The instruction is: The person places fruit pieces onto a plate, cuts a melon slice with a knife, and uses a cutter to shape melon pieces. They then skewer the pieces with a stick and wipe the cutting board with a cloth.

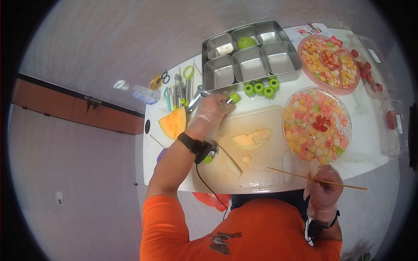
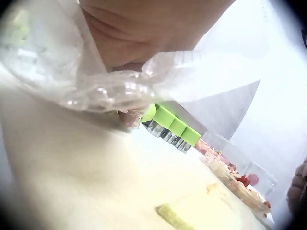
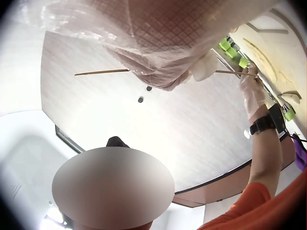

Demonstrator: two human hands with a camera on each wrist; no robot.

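Note:
My left hand (image 1: 210, 114), in a clear plastic glove, reaches over the far left corner of the cutting board (image 1: 226, 124). Its fingertips pinch a small metal cutter with a green top (image 1: 235, 97). Several like cutters (image 1: 259, 89) stand just to the right. In the left wrist view the gloved fingertip is right beside the row of green cutters (image 2: 177, 127). A thin wooden skewer (image 1: 287, 172) is gripped by my gloved right hand (image 1: 324, 191), low beside the board. On the board lie a melon slice with shaped cut-outs (image 1: 252, 138), a small melon scrap (image 1: 247, 161) and a narrow pale strip (image 1: 230, 160).
Behind the cutters stands a steel tray with compartments (image 1: 208, 85), a green fruit (image 1: 247, 42) in one. A glass plate of cut fruit (image 1: 348, 126) and a pink divided platter (image 1: 348, 89) are at right. A melon wedge (image 1: 173, 124) and several tools (image 1: 180, 87) lie left.

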